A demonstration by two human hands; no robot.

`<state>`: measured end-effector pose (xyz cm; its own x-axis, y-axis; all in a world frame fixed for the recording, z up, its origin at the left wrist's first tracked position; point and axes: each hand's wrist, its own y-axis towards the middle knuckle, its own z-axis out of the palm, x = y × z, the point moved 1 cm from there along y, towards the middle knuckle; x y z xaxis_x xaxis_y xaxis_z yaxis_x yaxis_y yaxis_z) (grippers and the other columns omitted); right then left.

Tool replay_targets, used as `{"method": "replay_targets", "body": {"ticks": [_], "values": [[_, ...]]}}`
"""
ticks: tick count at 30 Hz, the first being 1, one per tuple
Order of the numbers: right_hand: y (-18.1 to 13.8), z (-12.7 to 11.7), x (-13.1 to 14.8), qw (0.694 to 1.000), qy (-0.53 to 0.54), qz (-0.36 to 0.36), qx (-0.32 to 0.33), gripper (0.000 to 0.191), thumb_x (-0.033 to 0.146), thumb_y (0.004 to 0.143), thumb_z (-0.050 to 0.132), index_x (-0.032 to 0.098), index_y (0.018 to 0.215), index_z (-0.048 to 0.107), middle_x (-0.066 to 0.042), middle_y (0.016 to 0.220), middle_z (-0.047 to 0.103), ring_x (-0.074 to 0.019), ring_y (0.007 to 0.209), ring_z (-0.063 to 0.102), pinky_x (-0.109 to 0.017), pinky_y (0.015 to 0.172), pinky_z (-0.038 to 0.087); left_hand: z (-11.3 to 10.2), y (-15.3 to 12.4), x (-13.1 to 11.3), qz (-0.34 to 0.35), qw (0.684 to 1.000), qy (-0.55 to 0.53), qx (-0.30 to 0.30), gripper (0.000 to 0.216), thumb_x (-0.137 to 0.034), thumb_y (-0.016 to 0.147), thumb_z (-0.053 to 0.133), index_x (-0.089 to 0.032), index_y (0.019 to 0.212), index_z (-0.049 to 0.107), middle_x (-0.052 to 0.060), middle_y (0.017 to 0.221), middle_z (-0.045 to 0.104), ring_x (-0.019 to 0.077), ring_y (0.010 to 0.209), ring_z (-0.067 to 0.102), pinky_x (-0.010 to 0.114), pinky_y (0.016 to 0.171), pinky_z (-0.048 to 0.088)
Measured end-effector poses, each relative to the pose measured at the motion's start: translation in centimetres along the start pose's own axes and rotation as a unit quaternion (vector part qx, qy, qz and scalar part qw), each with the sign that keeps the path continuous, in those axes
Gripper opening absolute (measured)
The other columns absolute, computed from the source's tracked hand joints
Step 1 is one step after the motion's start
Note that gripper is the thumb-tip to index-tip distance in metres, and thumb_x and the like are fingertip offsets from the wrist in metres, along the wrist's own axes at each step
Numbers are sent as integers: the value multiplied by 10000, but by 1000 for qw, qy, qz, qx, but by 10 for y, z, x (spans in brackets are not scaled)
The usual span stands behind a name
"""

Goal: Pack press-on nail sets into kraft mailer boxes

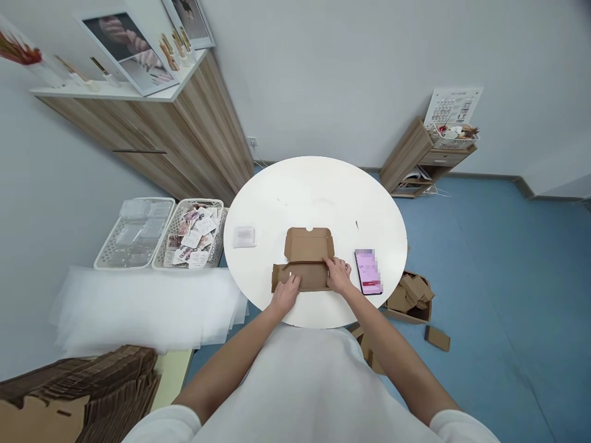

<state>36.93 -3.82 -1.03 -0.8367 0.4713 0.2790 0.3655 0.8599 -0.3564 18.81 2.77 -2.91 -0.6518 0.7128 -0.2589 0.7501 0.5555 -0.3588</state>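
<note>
A flat brown cardboard box blank [308,246] lies partly folded on the round white table [318,191], its lid flap pointing away from me. My left hand [285,293] presses on the near left part of the cardboard, fingers curled over its edge. My right hand [338,274] grips the near right side flap with bent fingers. Both hands rest on the cardboard at the table's near edge.
A phone [368,271] with a lit pink screen lies right of the box. A small clear packet [244,236] lies to the left. Two white baskets [161,237] stand left, above white sheets [148,304]. Flat cardboard stacks [87,387] lie bottom left; a carton of folded boxes [410,298] sits on the blue floor.
</note>
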Motion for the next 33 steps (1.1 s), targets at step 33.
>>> {"method": "replay_targets", "body": {"ticks": [33], "values": [[0,11,-5,985,-91,-144,-13,1047,526,526,659,179,1356,125,-160,1412,181,-305,1313,29,-553,993,-18,-35,10,7,11,996,-11,-88,1096,-394,407,778,-237,1338,220,128,1430,155,356,1306,-25,541,1013,30]]}}
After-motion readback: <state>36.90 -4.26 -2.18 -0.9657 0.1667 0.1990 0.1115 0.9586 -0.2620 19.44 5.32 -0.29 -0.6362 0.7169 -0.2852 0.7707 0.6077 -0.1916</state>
